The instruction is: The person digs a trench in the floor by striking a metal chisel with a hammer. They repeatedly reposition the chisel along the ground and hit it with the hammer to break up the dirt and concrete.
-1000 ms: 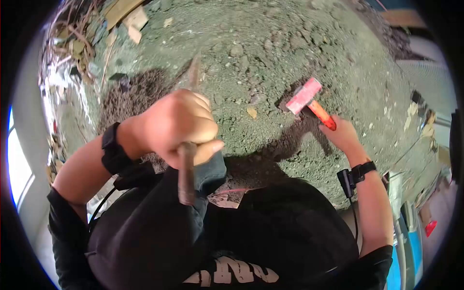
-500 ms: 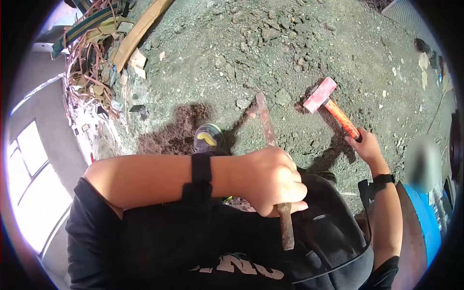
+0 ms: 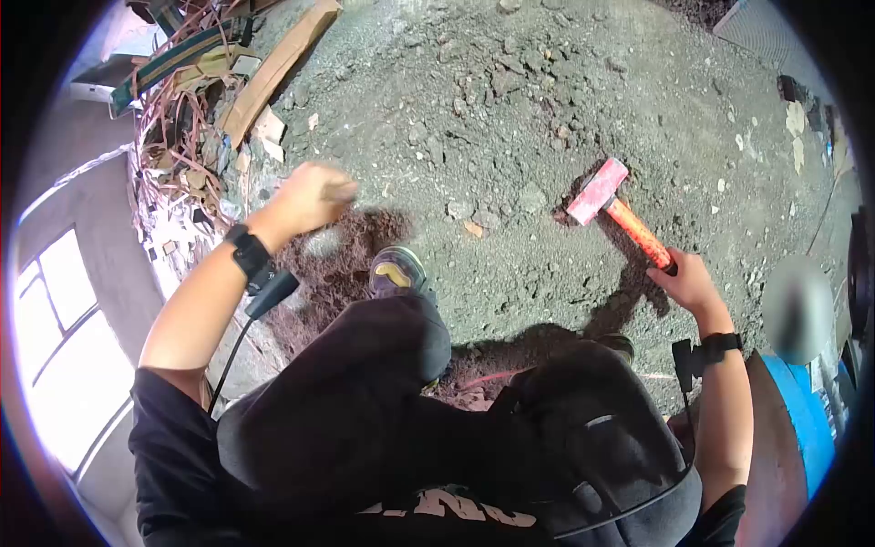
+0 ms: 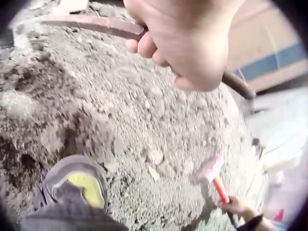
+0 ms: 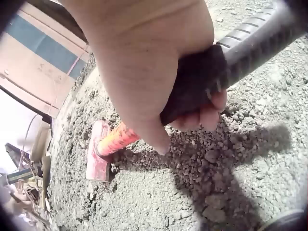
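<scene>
My left hand (image 3: 310, 196) is out to the left over the dug soil, curled round a long rusty steel chisel (image 4: 91, 23). In the left wrist view the chisel sticks out on both sides of the fist; in the head view the hand hides it. My right hand (image 3: 690, 281) grips the handle of a sledgehammer (image 3: 597, 191) with a worn red head and an orange shaft. The black ribbed rubber grip (image 5: 255, 36) runs through the fingers in the right wrist view. The hammer's head rests on the rough ground to the front right.
Loose dark soil (image 3: 319, 283) lies by my shoe (image 3: 398, 270). A heap of straps and scraps (image 3: 182, 137) and a cardboard strip (image 3: 278, 77) are at the far left. Crumbled rubble (image 3: 510, 82) covers the ground ahead. A blue-edged board (image 3: 797, 410) stands at the right.
My left hand crossed the body to the right with the chisel, then swung back to the far left and forward. The right hand and sledgehammer have stayed nearly in place.
</scene>
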The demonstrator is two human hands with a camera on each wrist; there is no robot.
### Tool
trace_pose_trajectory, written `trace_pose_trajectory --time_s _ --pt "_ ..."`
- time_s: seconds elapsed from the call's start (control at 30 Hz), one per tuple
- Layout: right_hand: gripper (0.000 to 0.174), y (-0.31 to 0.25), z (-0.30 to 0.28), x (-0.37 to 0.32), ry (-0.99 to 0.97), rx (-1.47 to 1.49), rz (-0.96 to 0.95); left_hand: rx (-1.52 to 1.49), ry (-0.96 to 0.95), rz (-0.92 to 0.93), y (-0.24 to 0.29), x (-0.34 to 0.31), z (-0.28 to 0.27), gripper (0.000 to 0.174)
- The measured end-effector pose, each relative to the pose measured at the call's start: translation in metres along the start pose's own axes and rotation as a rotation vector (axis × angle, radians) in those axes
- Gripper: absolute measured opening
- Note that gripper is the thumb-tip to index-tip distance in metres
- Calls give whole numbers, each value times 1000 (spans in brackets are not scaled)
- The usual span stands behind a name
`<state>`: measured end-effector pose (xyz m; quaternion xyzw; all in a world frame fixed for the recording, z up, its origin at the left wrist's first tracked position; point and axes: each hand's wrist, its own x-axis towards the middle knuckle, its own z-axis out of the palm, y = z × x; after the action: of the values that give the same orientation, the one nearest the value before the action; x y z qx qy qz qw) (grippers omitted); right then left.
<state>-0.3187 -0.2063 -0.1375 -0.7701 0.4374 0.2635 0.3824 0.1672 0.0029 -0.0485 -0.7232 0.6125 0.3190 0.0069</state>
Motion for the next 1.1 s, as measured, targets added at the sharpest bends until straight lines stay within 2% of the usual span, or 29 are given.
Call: trace_pose_trajectory --time_s 0.03,0.1,0.13,0.23,0.3,0.33,0.37,0.47,0.57,0.7,0.73,0.83,0.9,1.0,1.03,1.1 --pt "39 -6 -3 -3 5 -3 0 -123 -65 -60 -26 -13 0 33" --pt "41 -22 -13 -9 83 -146 48 -158 -154 56 -41 -27 -5 4" --pt "46 -27 -15 -11 131 -201 13 -164 -140 57 -39 -29 -4 4" --pt "50 -52 -30 -3 70 -309 36 -165 -213 -31 -25 -45 7 4" --pt "51 -74 -25 17 81 -363 -20 -252 -180 43 -25 -54 18 24" --pt "53 -101 -28 23 35 -409 -17 -211 -122 132 -23 -60 19 25" --pt "53 -130 -26 33 -24 -468 29 -222 -106 120 -19 -68 16 25" --pt "53 -197 -14 63 -46 -458 -51 -253 61 186 -12 -97 16 29" --pt "54 -235 -23 87 -69 -511 -122 -310 126 87 -11 -121 24 32" --pt "56 -253 -42 86 -124 -590 -157 -318 98 49 -12 -133 39 35" --pt "57 -252 -42 86 -128 -583 -174 -280 129 92 -11 -131 39 35" --pt "57 -231 -25 87 -26 -540 -193 -248 142 70 -9 -126 44 35" --pt "57 -218 -18 85 -50 -521 -166 -238 122 87 -6 -113 33 35" --pt "56 -177 -12 73 1 -511 -77 -361 -104 -87 2 -89 17 31" --pt "56 -161 -18 65 25 -501 -76 -357 -123 -83 4 -81 16 31" --pt "55 -125 -27 54 8 -477 -52 -441 -10 113 0 -62 16 32"
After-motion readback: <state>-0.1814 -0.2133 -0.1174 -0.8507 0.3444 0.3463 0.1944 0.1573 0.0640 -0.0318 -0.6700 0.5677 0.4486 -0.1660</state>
